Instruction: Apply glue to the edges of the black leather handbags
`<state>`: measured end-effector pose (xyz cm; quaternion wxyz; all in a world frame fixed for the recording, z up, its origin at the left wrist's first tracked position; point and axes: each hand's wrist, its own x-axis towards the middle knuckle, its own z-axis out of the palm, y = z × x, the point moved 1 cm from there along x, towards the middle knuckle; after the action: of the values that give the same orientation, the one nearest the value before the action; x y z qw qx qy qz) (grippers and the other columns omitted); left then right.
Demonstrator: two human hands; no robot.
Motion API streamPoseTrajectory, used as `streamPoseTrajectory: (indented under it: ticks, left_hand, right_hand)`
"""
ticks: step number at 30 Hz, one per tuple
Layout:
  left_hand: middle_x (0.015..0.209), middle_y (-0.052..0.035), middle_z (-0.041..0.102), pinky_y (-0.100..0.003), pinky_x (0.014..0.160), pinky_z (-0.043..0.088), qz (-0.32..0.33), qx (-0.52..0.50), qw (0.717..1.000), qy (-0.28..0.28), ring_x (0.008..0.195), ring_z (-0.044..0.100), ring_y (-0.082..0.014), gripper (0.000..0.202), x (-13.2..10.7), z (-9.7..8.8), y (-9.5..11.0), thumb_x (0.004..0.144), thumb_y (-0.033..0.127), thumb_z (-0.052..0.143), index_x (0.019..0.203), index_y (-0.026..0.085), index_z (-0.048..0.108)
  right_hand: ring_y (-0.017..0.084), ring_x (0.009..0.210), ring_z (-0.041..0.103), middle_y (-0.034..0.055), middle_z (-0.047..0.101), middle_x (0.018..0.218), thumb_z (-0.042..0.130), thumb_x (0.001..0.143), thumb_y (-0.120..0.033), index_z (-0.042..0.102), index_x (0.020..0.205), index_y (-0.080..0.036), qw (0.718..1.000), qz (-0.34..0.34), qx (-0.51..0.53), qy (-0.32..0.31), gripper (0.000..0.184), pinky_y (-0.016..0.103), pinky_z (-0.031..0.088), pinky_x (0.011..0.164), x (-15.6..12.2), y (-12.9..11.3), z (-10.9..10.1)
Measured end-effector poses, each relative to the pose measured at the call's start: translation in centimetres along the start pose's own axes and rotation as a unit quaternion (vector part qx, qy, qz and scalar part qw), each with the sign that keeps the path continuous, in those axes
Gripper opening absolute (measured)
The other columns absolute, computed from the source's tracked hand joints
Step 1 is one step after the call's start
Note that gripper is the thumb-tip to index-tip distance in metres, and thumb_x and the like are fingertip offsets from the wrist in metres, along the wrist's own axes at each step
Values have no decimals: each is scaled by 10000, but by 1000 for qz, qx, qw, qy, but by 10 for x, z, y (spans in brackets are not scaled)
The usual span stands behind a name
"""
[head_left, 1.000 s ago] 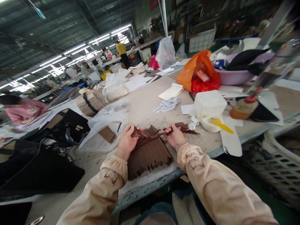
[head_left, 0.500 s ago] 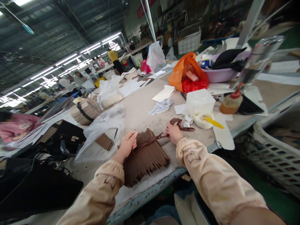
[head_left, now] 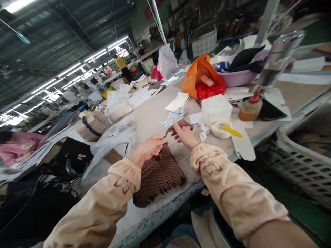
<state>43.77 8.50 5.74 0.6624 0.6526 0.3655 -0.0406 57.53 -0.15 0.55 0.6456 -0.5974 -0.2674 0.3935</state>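
From my end, I had both hands at work around the brown bundle (head_left: 161, 177), a stack of thin folded pieces standing on edge near the front of the table (head_left: 156, 105). My left hand (head_left: 152, 146) hung over the bundle's far left part, wrist low and forearm slanting in from the near left. Its fingers were curled in, and thumb and fingertips pinched one end of a dark brown strip (head_left: 185, 123) just above the bundle's far edge.

My right hand (head_left: 187, 135) was past the bundle's far right corner, knuckles up, its forearm reaching in from the near right. The thumb stretched out toward the left, with the other fingers partly bent and spaced beneath it. The strip ran to this hand and showed beyond its knuckles; I could not tell whether the fingers were closed on it. Loose beige sleeves (head_left: 229, 189) covered both forearms, gathered at the wrists.

A clear plastic sheet (head_left: 111, 134) lay to the left of the bundle, with a black bag (head_left: 74, 156) farther out that way. Right of and beyond the bundle stood a whitish tub (head_left: 216, 107), and past that an orange bag (head_left: 191, 81).
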Motion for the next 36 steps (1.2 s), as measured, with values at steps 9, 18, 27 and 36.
streamPoseTrajectory:
  ticks: [9, 18, 27, 36]
  left_hand:
    - [460, 82, 337, -162, 361, 105, 47, -1, 997, 55, 367, 225, -19, 320, -5, -1, -2, 687, 364, 763, 690, 139, 536]
    - [497, 122, 229, -149, 369, 135, 104, -64, 980, 159, 392, 168, -31, 443, 4, -36, -35, 735, 424, 709, 1037, 121, 592]
    - [467, 120, 236, -154, 350, 175, 115, -94, 959, 241, 366, 188, -50, 561, 15, -56, -82, 805, 335, 629, 1299, 93, 519]
    - [475, 115, 226, -163, 356, 205, 146, -109, 956, 231, 383, 197, -47, 588, -2, -59, -75, 737, 403, 707, 1233, 112, 587]
  right_hand:
    - [51, 571, 564, -16, 604, 701, 616, 866, -259, 583, 825, -162, 976, 82, 92, -181, 110, 124, 441, 496, -35, 24, 34]
    - [35, 393, 295, -79, 439, 562, 485, 902, -253, 415, 730, -200, 977, 102, 45, -179, 193, 157, 175, 370, -34, 27, 35]
    - [45, 368, 307, -68, 447, 516, 501, 865, -178, 433, 651, -192, 975, 113, -98, -164, 225, 211, 176, 375, -36, 37, 21]
    - [58, 382, 353, -70, 435, 535, 471, 859, -155, 420, 669, -195, 971, 103, -106, -187, 201, 194, 276, 355, -41, 30, 19]
